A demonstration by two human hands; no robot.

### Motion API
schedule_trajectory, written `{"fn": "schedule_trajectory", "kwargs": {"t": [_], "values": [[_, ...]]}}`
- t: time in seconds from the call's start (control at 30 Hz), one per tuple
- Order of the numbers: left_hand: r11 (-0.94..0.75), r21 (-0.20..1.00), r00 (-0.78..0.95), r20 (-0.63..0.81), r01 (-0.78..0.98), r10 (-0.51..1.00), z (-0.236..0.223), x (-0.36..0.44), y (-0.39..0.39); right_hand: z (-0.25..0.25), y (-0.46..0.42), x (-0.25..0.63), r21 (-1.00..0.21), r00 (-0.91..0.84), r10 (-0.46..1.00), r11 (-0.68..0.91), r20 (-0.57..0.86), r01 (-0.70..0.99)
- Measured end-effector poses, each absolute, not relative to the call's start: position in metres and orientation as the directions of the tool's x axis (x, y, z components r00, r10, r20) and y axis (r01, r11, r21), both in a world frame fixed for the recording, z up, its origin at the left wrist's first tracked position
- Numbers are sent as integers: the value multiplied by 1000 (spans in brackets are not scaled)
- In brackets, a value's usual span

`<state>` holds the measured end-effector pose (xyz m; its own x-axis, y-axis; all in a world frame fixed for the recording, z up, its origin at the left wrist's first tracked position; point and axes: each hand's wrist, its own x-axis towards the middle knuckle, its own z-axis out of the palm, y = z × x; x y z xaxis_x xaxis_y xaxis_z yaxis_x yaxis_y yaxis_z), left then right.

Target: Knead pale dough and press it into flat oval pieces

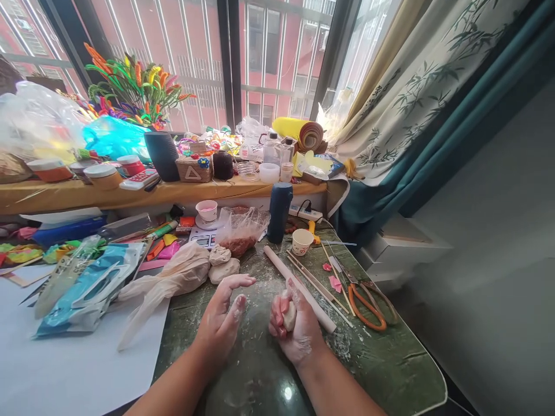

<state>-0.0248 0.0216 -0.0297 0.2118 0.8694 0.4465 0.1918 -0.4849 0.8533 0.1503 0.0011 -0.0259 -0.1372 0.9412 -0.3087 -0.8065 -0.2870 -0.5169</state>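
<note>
A small pale lump of dough sits in my right hand, its fingers curled around it. Across from it, my left hand is open and holds nothing, fingers bent and thumb apart, with whitish powder on the skin. Both hands are above the dark green tabletop. Two larger pieces of dough lie beyond my left hand, beside a crumpled plastic bag. A pale rolling pin lies slantwise just behind my right hand, partly hidden by it.
Thin wooden sticks and orange-handled scissors lie to the right. Farther back stand a paper cup, a dark cylinder and a bag of brown material. White paper and a blue packet are at left.
</note>
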Motion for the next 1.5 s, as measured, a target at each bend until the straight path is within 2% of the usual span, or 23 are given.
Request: {"fn": "schedule_trajectory", "kwargs": {"t": [0.13,0.2,0.27,0.33,0.4,0.47,0.6,0.67,0.73,0.83,0.93,1.03,1.13,1.2,1.3,1.4,1.5], "values": [[-556,797,264,497,238,826,-26,-20,18,-30,1,142,-647,-38,944,-252,-326,-720],[-607,736,331,517,299,790,-21,-15,13,-28,-2,136,-712,1,963,-198,-268,-673],[-619,681,376,496,390,783,-17,-11,10,-21,-8,131,-722,-122,979,-202,-162,-662],[-578,661,357,455,478,816,-13,-11,10,-14,-15,129,-693,-341,939,-276,-46,-666],[-487,709,281,398,509,873,-10,-15,14,-11,-20,127,-678,-498,867,-364,5,-639],[-350,815,153,315,462,937,-8,-20,20,-14,-20,127,-683,-542,838,-430,-59,-591],[-135,970,-65,151,201,986,-9,-28,28,-30,-13,125,-712,-336,905,-414,-259,-566],[-115,985,-89,127,132,988,-12,-28,29,-32,-11,124,-703,-292,922,-385,-256,-599],[-126,979,-92,142,161,986,-14,-26,27,-28,-11,125,-629,-350,906,-418,-237,-656],[-256,907,39,257,334,965,-15,-19,21,-20,-12,127,-460,-459,868,-491,-188,-740],[-494,774,393,344,396,853,-7,-9,14,-22,-8,132,-380,-423,887,-461,-185,-802],[-573,759,596,315,310,739,2,0,7,-32,0,141,-363,-250,918,-356,-308,-861],[-552,801,601,328,232,729,2,2,2,-38,6,148,-412,-94,904,-280,-417,-867],[-537,818,534,366,207,763,-4,-1,0,-36,7,149,-447,-40,912,-238,-407,-863],[-449,884,371,376,133,849,-15,-7,3,-26,3,148,-469,-63,949,-211,-310,-857],[-279,953,199,297,-117,934,-24,-8,12,-20,-1,147,-521,-97,963,-220,-253,-824],[-105,911,96,155,-400,983,-27,-6,21,-23,-1,147,-619,-52,970,-191,-236,-761]]}}
